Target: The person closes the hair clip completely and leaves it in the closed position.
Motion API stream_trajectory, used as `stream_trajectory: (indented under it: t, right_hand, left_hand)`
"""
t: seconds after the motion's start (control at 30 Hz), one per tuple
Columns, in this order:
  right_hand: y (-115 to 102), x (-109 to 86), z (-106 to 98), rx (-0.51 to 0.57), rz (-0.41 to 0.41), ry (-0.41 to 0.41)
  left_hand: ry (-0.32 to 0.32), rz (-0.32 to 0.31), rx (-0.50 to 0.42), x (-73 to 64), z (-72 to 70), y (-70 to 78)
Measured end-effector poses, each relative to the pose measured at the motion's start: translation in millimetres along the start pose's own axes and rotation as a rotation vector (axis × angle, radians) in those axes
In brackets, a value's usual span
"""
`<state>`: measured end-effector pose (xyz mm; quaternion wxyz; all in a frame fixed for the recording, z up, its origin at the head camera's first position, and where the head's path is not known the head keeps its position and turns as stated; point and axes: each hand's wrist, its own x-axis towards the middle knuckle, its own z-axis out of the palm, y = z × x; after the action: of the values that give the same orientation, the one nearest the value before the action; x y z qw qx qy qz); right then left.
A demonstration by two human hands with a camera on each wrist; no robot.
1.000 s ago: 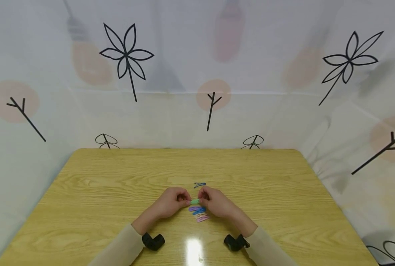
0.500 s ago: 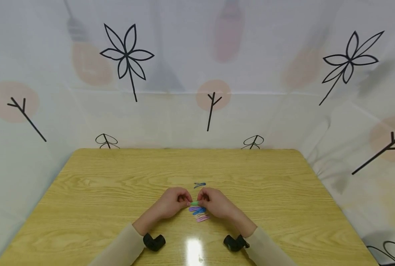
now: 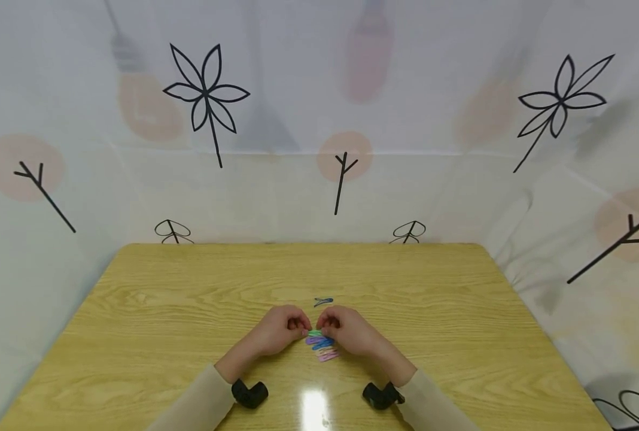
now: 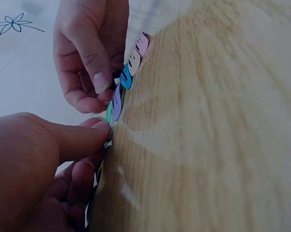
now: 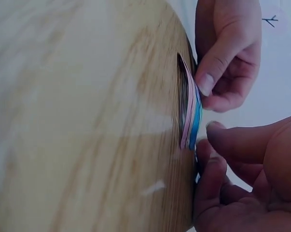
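Observation:
A green snap hair clip (image 3: 315, 333) lies at the far end of a short row of clips on the table. My left hand (image 3: 282, 330) pinches its left end between thumb and forefinger. My right hand (image 3: 350, 330) hovers at its other end, thumb and forefinger apart. Nearer than the green one come a purple hair clip (image 4: 117, 103), a blue hair clip (image 4: 126, 77), a beige hair clip (image 4: 134, 63) and a pink hair clip (image 4: 142, 44). Fingers partly cover the green clip in the left wrist view.
One dark blue hair clip (image 3: 323, 301) lies apart, beyond both hands. The wooden table (image 3: 201, 281) meets a patterned white cloth (image 3: 276, 197) at its back edge. Black wrist cameras (image 3: 250, 394) sit on both forearms.
Both hands have brought the green hair clip down and nearer, from above the row to beside the purple clip. The right fingers have loosened from it. The view has tilted slightly.

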<state>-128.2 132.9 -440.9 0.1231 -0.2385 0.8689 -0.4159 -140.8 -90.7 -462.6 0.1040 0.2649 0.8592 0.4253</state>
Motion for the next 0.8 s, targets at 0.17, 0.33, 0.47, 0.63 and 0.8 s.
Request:
stream_trajectory:
  t: [0.17,0.33,0.47,0.63,0.8]
  right_hand:
    - [2,-2.0,-4,0.050,0.019,-0.023]
    - [4,-1.3,-7,0.125,0.051,-0.046]
    - [5,-1.3,-6,0.180,0.069,-0.012]
    - [6,-0.6,-7,0.203,0.060,0.053]
    - [10,1.8,-10,0.195,0.061,0.097]
  left_hand:
    - [-0.017,0.002,-0.028,0.4,0.4,-2.4]
    - [-0.030,-0.019,-0.060,-0.6,-2.6,-1.2]
    - [0.003,-0.046,-0.068,-3.3,-5.3,0.9]
    - [0.082,-0.053,-0.085,-3.5,-5.6,-0.1]
    - [0.123,-0.032,-0.110,2.5,-6.2,-2.4]
